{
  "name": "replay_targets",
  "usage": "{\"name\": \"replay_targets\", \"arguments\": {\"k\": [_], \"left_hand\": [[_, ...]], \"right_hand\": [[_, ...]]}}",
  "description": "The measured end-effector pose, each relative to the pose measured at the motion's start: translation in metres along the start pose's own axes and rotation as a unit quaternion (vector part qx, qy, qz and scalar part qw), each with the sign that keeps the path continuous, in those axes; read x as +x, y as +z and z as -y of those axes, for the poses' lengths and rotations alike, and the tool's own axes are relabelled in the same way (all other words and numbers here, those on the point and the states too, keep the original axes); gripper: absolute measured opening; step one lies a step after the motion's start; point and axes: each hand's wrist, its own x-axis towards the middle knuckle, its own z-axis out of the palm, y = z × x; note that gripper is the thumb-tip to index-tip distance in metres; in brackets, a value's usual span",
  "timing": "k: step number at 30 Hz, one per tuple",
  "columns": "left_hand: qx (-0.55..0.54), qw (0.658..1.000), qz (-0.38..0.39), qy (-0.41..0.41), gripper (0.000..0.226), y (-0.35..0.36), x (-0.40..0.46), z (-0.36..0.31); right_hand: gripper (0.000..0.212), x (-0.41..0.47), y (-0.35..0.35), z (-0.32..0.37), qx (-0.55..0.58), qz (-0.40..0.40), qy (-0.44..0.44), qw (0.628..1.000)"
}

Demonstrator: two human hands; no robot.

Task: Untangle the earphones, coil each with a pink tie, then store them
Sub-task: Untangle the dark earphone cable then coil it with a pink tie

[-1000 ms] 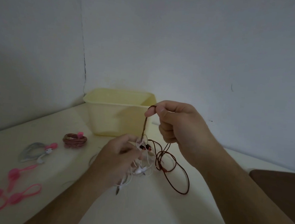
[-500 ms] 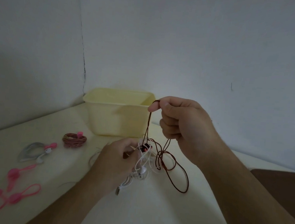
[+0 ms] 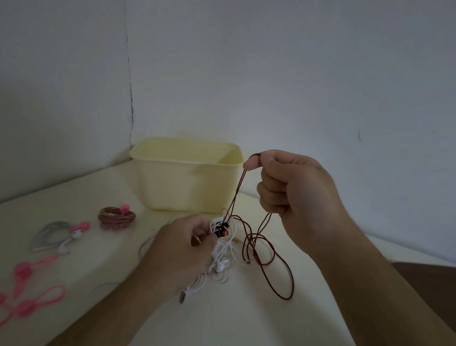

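**Both hands hold a tangle of dark red and white earphones**

A pale cream surface (image 3: 235, 325) fills the lower view and meets grey walls in a corner. Near that corner stands a pale yellow bin (image 3: 185, 177), open at the top. The right hand (image 3: 296, 195) is raised beside the bin's right edge, thumb and forefinger pinching a loop of the dark red earphone cable (image 3: 268, 264), the other fingers curled in. From the pinch two strands drop straight down to the left hand (image 3: 181, 248), whose fingers are curled round the knot where the dark red earbuds (image 3: 222, 229) meet the white earphones (image 3: 220, 264). More loops of the dark red cable hang below the right hand and trail onto the surface. The white cable spills under the left hand, its plug (image 3: 183, 296) lying at the wrist. Left of the hands lie a brown coiled earphone (image 3: 116, 217) bound with a pink tie, then a grey-white coiled earphone (image 3: 53, 236) also tied in pink. At the lower left corner sit several loose pink ties (image 3: 18, 289)
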Motion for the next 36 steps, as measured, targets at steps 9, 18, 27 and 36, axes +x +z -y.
{"name": "replay_targets", "arguments": {"k": [9, 18, 27, 36], "left_hand": [[0.005, 1.0, -0.023, -0.006, 0.017, 0.0, 0.002, 0.003], [-0.017, 0.999, -0.021, -0.02, 0.019, 0.0, 0.001, 0.003], [-0.048, 0.998, -0.023, -0.039, 0.026, -0.001, 0.001, 0.0], [-0.064, 0.996, 0.021, -0.063, 0.019, -0.002, 0.0, -0.001]], "right_hand": [[0.031, 0.004, -0.007, -0.001, 0.017, -0.037, 0.006, 0.999], [0.028, -0.003, -0.003, 0.01, -0.051, 0.071, 0.014, 0.996], [0.026, -0.004, -0.002, 0.011, -0.02, 0.059, 0.026, 0.998], [0.022, -0.003, 0.0, 0.008, -0.005, 0.05, -0.002, 0.999]]}}
